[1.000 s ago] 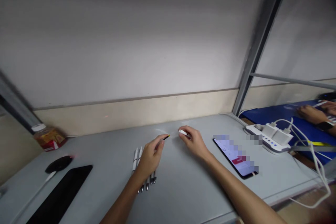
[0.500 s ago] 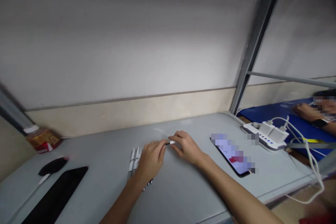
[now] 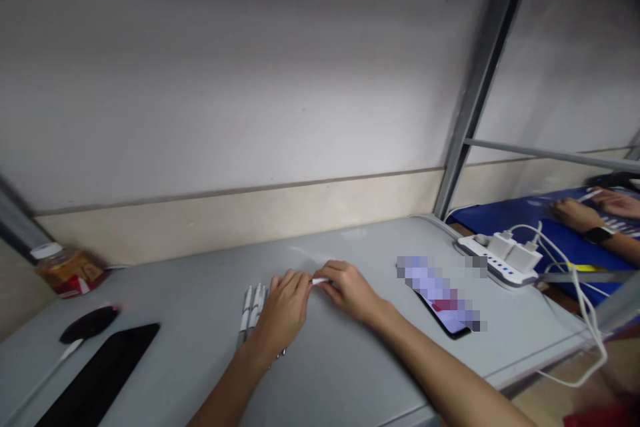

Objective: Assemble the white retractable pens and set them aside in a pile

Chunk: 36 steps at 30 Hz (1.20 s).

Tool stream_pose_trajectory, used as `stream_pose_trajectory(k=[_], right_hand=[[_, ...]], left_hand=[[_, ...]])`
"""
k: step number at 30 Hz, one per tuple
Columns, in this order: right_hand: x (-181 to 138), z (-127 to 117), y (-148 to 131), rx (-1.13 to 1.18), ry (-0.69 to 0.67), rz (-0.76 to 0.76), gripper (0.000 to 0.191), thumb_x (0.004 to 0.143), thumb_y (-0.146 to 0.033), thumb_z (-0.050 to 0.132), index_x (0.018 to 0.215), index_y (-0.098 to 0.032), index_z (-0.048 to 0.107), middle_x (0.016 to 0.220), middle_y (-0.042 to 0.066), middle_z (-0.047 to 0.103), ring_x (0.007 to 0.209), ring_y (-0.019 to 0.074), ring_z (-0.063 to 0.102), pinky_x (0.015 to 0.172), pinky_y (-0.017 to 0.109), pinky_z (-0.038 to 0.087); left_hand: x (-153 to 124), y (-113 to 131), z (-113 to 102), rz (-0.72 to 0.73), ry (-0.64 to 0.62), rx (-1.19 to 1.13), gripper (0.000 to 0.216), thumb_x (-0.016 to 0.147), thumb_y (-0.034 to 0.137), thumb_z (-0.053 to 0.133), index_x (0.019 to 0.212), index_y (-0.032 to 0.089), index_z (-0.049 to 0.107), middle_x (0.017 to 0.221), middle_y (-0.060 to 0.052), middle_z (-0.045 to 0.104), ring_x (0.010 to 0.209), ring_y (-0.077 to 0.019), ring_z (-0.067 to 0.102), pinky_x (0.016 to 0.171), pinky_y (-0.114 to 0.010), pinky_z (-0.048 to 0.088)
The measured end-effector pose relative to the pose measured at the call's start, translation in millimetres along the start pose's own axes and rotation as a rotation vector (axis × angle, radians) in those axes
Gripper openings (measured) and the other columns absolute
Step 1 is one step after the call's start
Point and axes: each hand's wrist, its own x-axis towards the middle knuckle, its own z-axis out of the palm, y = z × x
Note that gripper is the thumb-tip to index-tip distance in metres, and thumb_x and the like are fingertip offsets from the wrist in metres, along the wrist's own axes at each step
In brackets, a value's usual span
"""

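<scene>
White pen barrel, pinched between fingers of the right hand, likely for fine control, points toward the left hand, whose curled fingers' contents I cannot make out.

A slim white pen was pinched nearly level between the left hand and the right hand, its ends hidden. Other white pens, dark-banded, lay side by side on the table, partly covered.
</scene>
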Motion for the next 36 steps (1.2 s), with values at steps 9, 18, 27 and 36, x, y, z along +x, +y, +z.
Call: stream_pose_trajectory(k=[9,18,27,36], right_hand=[[0.3,-4.0,-3.4,0.076,-0.034,0.107,0.022,0.091,-0.023,0.052,0.112,-0.019,0.058,0.095,0.005,0.069,0.082,0.0156,0.063,0.074,0.025,0.044],[3.8,-10.8,3.3,-0.068,0.011,0.096,0.007,0.089,-0.022,0.058,0.095,-0.019,0.062,0.089,0.003,0.068,0.080,0.0146,0.061,0.080,0.028,0.036],[1.5,-17.6,-0.2,-0.028,0.024,0.086,0.022,0.084,-0.024,0.066,0.104,-0.020,0.058,0.094,0.003,0.068,0.088,0.0159,0.062,0.085,0.030,0.034],[1.1,-16.5,-1.5,-0.008,-0.113,0.095,0.018,0.095,-0.023,0.046,0.095,-0.017,0.063,0.088,0.006,0.069,0.077,0.0153,0.062,0.072,0.026,0.039]], left_hand=[[-0.6,0.0,-4.5,0.055,0.009,0.043,0.027,0.098,0.024,0.029,0.094,0.020,0.055,0.092,-0.005,0.060,0.090,-0.0207,0.050,0.076,-0.036,0.030],[0.5,-6.8,-4.8,-0.002,0.019,0.001,0.029,0.099,0.027,0.027,0.094,0.020,0.054,0.090,-0.004,0.059,0.088,-0.0203,0.049,0.076,-0.035,0.031],[-0.8,-6.5,-4.0,0.008,0.000,-0.021,0.029,0.099,0.027,0.026,0.094,0.020,0.054,0.092,-0.004,0.059,0.089,-0.0202,0.048,0.077,-0.035,0.032],[-1.6,-3.9,-6.0,0.025,-0.030,-0.044,0.029,0.098,0.027,0.028,0.095,0.021,0.056,0.093,-0.005,0.059,0.091,-0.0203,0.049,0.077,-0.035,0.034]])
